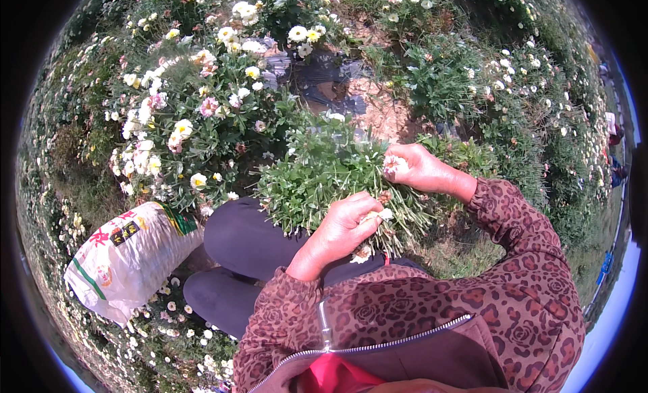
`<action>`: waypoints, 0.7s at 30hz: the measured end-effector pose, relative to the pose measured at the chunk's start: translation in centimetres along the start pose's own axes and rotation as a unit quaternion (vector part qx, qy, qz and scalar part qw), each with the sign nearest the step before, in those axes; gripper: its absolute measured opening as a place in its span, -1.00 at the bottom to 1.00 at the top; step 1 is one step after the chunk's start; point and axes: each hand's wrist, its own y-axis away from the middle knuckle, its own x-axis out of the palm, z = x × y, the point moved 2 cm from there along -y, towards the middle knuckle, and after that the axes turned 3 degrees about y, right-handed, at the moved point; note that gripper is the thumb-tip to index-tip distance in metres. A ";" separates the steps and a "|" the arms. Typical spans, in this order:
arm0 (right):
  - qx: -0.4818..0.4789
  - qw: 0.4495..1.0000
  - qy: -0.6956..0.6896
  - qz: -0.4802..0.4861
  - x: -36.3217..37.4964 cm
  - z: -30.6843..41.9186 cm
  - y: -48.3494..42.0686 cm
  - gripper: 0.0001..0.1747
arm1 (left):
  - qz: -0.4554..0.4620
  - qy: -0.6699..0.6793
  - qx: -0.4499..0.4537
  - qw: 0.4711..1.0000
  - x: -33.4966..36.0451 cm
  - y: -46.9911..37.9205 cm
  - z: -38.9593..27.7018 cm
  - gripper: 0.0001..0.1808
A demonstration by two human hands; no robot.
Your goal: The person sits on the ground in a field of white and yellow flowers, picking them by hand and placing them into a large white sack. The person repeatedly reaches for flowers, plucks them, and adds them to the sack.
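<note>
My left hand (347, 223) is closed around white flower heads (377, 215), which show between its thumb and fingers. Farther up and to the right, my right hand (412, 167) grips pinkish-white flower heads (395, 166). A leafy heap of cut green stems (329, 175) lies over my lap beneath and beside both hands, with the stem ends towards the lower right. A brownish wilted bloom (385, 197) sits between the hands, and a whitish bloom (361, 253) hangs just below my left hand.
A white woven plastic sack (136, 256), bulging and printed, stands left of my knees (238, 236). Flowering bushes (177, 119) surround me. Ahead are black plastic mulch film (324, 76) and bare soil (382, 112). People (616, 170) are far off at the right edge.
</note>
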 end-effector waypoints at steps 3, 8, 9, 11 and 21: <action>-0.005 1.000 -0.014 -0.015 -1.4 2.8 2.3 -0.85 | -0.022 -0.018 -0.003 1.000 -0.2 -0.1 0.2 -0.88; 0.013 0.998 0.011 -0.052 -5.9 4.1 0.1 -0.57 | -0.022 -0.004 0.002 1.000 0.0 -0.5 0.6 -0.86; 0.017 0.998 0.042 -0.037 -5.9 4.0 -0.7 -0.48 | -0.028 -0.008 0.005 1.000 0.0 -0.5 0.6 -0.86; -0.045 0.998 0.006 0.043 -4.4 3.9 -2.2 -0.41 | -0.039 -0.005 0.009 0.999 0.0 -0.4 0.6 -0.85; -0.017 0.996 -0.014 0.089 -1.5 6.8 -4.0 -0.69 | -0.030 0.154 -0.037 0.987 -1.1 0.3 0.2 -0.86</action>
